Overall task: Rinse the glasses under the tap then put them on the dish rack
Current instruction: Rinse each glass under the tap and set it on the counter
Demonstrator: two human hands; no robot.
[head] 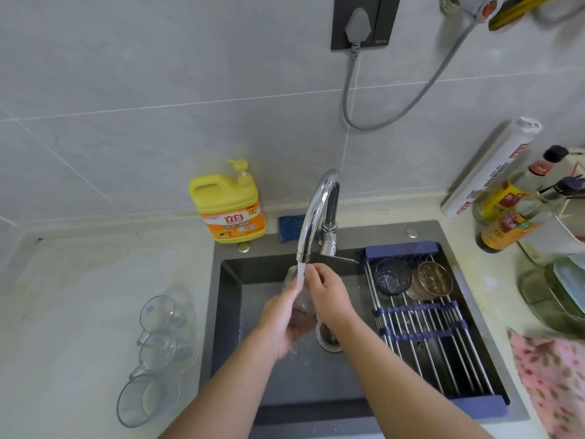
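Rinsing 1 clear glass (302,301) under the running tap (316,213).

Over the dark sink (316,391), the left hand (285,324) cups the clear glass from below while the right hand (326,294) curls its fingers at the upper end; the water stream (300,277) falls onto both. On the dish rack (427,337) across the sink's right side, 2 glasses lie tipped side by side at the far end, a blue glass (393,277) and a brown glass (434,278). On the counter (79,312) left of the sink, 3 clear handled cups (158,350) sit in a row. A yellow detergent bottle (229,207) stands against the wall behind the sink.
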